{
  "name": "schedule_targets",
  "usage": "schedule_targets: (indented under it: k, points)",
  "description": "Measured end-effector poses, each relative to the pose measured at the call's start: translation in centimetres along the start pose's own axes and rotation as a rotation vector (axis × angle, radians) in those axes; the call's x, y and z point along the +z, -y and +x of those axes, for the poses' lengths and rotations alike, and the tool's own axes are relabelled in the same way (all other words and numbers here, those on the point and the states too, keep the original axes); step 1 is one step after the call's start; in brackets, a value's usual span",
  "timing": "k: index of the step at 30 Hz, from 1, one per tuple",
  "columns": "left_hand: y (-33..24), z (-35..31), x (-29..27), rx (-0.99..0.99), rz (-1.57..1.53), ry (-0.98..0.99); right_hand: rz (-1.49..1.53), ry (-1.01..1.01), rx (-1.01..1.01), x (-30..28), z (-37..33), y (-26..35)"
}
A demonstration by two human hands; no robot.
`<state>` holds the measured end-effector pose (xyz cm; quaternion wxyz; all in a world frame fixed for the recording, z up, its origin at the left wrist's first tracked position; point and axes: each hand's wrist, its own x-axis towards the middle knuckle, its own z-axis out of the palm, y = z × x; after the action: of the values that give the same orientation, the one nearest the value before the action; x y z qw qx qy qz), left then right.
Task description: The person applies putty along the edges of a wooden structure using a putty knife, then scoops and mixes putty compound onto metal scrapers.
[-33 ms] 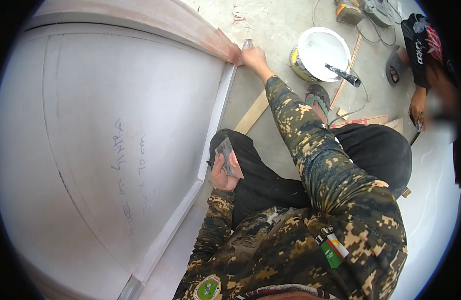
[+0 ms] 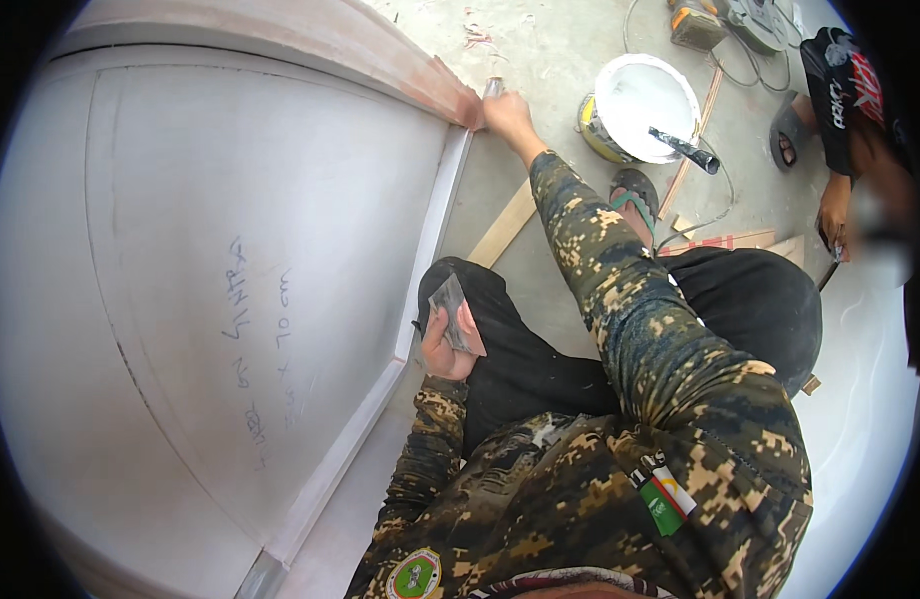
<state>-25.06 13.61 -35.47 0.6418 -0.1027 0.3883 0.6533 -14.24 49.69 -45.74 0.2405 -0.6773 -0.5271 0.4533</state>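
Note:
Low on the left of my lap, my left hand (image 2: 447, 349) grips a thin, shiny rectangular putty plate (image 2: 464, 317), held tilted above my knee. My right arm reaches far forward to the end of a pinkish wooden frame piece (image 2: 400, 75). There my right hand (image 2: 510, 118) is closed on a small putty knife (image 2: 494, 88), of which only a short shiny part shows; my fingers hide the rest. The frame piece borders a large white panel (image 2: 180, 250) with handwriting on it, and a pale edge strip (image 2: 445, 200) runs along the panel's near side.
A bucket (image 2: 647, 100) of white material with a dark-handled tool (image 2: 684, 150) across its rim stands right of my right hand. Wooden strips (image 2: 505, 225) and a cable lie on the floor. Power tools (image 2: 697, 25) sit at the far right, and another person's hand (image 2: 834, 212) shows below them.

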Motion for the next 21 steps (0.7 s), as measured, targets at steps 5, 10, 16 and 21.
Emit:
schedule_targets:
  k: [5,10,16,21]
  points:
    - [-0.2,-0.6,-0.4,-0.003,-0.02,0.034,0.037,0.076,-0.029,-0.7,-1.8,2.4]
    - [0.2,-1.7,0.0,-0.003,-0.029,0.01,0.182,-0.089,-0.015,-1.9,-3.7,3.8]
    - [-0.2,-3.6,1.0,0.029,-0.026,-0.035,0.274,0.102,0.034,-5.7,-7.4,8.5]
    - [-0.7,-4.9,0.9,0.033,-0.004,-0.028,0.766,0.155,0.097,-9.2,-10.2,10.3]
